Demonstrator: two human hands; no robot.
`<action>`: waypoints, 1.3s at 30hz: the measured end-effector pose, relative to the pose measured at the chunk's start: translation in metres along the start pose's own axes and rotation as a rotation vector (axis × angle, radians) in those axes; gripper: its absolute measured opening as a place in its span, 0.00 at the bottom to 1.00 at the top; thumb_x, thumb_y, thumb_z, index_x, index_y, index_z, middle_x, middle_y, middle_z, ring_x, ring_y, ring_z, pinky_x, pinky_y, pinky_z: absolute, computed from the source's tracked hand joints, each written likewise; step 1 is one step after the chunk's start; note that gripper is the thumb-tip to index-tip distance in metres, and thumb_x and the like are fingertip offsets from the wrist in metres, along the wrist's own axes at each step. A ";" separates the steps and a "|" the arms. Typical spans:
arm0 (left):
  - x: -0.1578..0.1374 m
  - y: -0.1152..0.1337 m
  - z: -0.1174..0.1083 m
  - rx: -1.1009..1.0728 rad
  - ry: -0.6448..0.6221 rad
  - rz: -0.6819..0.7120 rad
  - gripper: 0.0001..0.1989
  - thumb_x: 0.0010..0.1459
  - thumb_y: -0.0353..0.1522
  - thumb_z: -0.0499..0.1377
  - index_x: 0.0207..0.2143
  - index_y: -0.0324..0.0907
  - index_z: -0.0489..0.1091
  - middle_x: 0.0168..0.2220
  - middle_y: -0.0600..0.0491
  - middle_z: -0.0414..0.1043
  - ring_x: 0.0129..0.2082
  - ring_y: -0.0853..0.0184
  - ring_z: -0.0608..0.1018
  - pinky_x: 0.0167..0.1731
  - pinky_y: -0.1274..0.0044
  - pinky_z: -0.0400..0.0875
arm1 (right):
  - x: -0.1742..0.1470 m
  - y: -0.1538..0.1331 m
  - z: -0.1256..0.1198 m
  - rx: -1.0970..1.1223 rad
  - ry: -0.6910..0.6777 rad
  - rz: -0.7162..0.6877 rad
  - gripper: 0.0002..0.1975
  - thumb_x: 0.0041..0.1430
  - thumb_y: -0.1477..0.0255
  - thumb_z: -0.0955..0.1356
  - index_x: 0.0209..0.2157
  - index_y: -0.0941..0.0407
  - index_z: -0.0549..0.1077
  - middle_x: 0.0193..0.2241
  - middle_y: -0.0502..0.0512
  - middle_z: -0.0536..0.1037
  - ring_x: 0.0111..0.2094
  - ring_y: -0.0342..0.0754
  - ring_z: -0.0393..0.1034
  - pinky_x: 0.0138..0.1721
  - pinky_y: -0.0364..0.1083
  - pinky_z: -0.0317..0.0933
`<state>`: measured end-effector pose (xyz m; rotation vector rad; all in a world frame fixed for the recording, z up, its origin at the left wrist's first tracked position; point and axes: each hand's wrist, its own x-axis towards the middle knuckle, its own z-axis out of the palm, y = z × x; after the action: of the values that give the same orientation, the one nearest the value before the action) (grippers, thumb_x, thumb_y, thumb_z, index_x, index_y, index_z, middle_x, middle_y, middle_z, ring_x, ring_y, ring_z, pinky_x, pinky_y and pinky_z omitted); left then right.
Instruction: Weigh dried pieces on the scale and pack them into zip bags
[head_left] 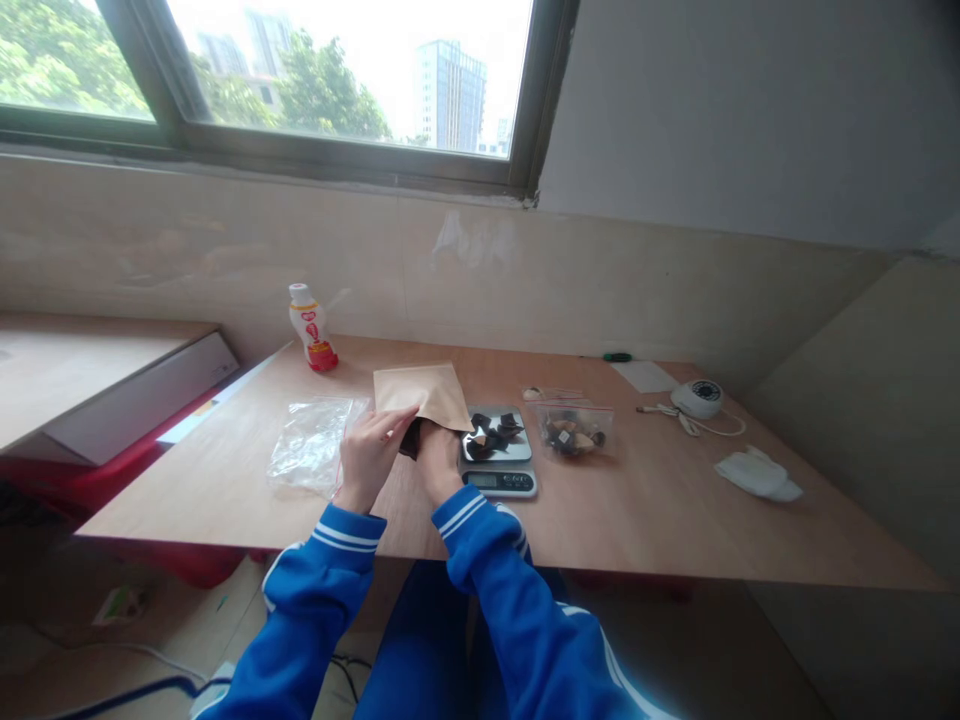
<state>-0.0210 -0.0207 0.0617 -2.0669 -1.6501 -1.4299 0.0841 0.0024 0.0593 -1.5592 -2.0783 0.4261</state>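
A tan paper bag (421,392) lies tilted on the table before me. My left hand (369,452) pinches its near left edge between thumb and fingers. Under the bag's near edge, or just inside its mouth, is my right hand (438,462); its fingers are hidden, so I cannot see what they hold. Something dark (409,440) shows between the two hands. Right beside the right hand stands a small digital scale (501,484), with several dark, curled flat pieces (495,434) on its plate.
A crumpled clear plastic bag (309,446) lies left of my hands, a white and red bottle (313,330) behind it. Right of the scale is a zip bag (576,430) of brown and dark pieces. Farther right are a white dome camera (697,398) with cable and a white tissue (757,473).
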 end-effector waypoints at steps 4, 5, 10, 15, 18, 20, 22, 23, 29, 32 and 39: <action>0.003 -0.001 -0.003 0.019 -0.006 -0.013 0.14 0.61 0.41 0.54 0.40 0.49 0.77 0.34 0.54 0.78 0.25 0.72 0.74 0.26 0.81 0.66 | -0.006 -0.001 -0.003 -0.125 0.032 0.033 0.13 0.60 0.83 0.60 0.42 0.66 0.73 0.36 0.71 0.78 0.38 0.58 0.75 0.39 0.52 0.68; 0.004 -0.001 -0.003 0.023 -0.014 -0.014 0.14 0.60 0.41 0.54 0.40 0.50 0.77 0.34 0.54 0.78 0.25 0.72 0.75 0.25 0.81 0.66 | -0.006 -0.001 -0.003 -0.161 0.046 0.016 0.13 0.60 0.83 0.60 0.42 0.65 0.72 0.36 0.70 0.78 0.37 0.57 0.75 0.39 0.52 0.68; 0.010 0.002 -0.006 0.031 -0.034 -0.009 0.14 0.60 0.42 0.54 0.40 0.50 0.77 0.35 0.54 0.78 0.25 0.71 0.75 0.26 0.81 0.66 | -0.012 0.007 0.002 -0.240 0.219 -0.092 0.10 0.60 0.81 0.62 0.41 0.61 0.72 0.35 0.64 0.77 0.37 0.55 0.72 0.41 0.51 0.67; 0.021 0.007 -0.013 0.009 -0.128 -0.040 0.14 0.59 0.43 0.55 0.39 0.52 0.77 0.35 0.57 0.78 0.24 0.72 0.75 0.25 0.81 0.67 | -0.034 0.009 -0.004 -0.073 0.498 -0.180 0.09 0.64 0.75 0.61 0.41 0.58 0.72 0.35 0.60 0.74 0.39 0.52 0.68 0.42 0.50 0.66; 0.028 0.005 -0.019 0.015 -0.172 -0.080 0.12 0.58 0.43 0.56 0.38 0.53 0.77 0.34 0.58 0.78 0.24 0.72 0.76 0.25 0.81 0.66 | -0.054 0.011 -0.025 0.141 0.652 -0.152 0.09 0.64 0.73 0.61 0.42 0.56 0.72 0.37 0.57 0.73 0.41 0.49 0.67 0.45 0.49 0.64; 0.029 0.001 -0.022 0.019 -0.179 -0.107 0.12 0.57 0.44 0.57 0.37 0.53 0.77 0.34 0.59 0.79 0.23 0.72 0.76 0.24 0.81 0.66 | -0.068 0.021 -0.042 0.281 0.726 -0.087 0.08 0.64 0.72 0.61 0.40 0.55 0.72 0.37 0.55 0.74 0.42 0.48 0.68 0.46 0.49 0.64; 0.027 -0.006 -0.022 0.012 -0.179 -0.136 0.13 0.56 0.45 0.57 0.37 0.53 0.78 0.33 0.59 0.78 0.23 0.71 0.76 0.24 0.80 0.66 | -0.078 0.040 -0.057 0.367 0.774 -0.009 0.08 0.63 0.72 0.62 0.39 0.55 0.72 0.37 0.55 0.75 0.41 0.48 0.69 0.46 0.48 0.64; 0.024 -0.011 -0.022 0.003 -0.176 -0.149 0.13 0.55 0.45 0.57 0.37 0.53 0.78 0.32 0.59 0.78 0.24 0.71 0.76 0.25 0.80 0.67 | -0.082 0.053 -0.062 0.385 0.776 0.033 0.08 0.62 0.71 0.62 0.39 0.56 0.72 0.37 0.56 0.76 0.41 0.48 0.70 0.46 0.49 0.64; 0.003 -0.030 -0.014 -0.028 -0.137 -0.203 0.13 0.56 0.45 0.57 0.38 0.53 0.77 0.35 0.58 0.78 0.27 0.70 0.76 0.28 0.78 0.68 | -0.077 0.132 -0.070 0.464 0.672 0.363 0.13 0.56 0.66 0.64 0.37 0.59 0.74 0.34 0.60 0.79 0.34 0.51 0.73 0.36 0.48 0.66; -0.002 -0.030 -0.013 -0.049 -0.149 -0.198 0.12 0.56 0.44 0.57 0.38 0.54 0.77 0.35 0.58 0.78 0.27 0.70 0.76 0.29 0.78 0.68 | -0.061 0.155 -0.064 0.425 0.650 0.406 0.13 0.54 0.66 0.64 0.36 0.59 0.74 0.29 0.60 0.79 0.30 0.51 0.72 0.34 0.48 0.65; -0.005 -0.033 -0.013 -0.056 -0.148 -0.167 0.11 0.56 0.42 0.58 0.39 0.54 0.77 0.36 0.59 0.78 0.28 0.70 0.76 0.31 0.77 0.69 | -0.025 0.165 -0.047 0.075 0.585 0.232 0.17 0.60 0.67 0.59 0.35 0.59 0.76 0.33 0.64 0.75 0.38 0.55 0.68 0.43 0.53 0.61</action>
<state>-0.0550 -0.0198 0.0511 -2.1572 -1.9010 -1.4172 0.2475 0.0248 0.0064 -1.6420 -1.4320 0.1003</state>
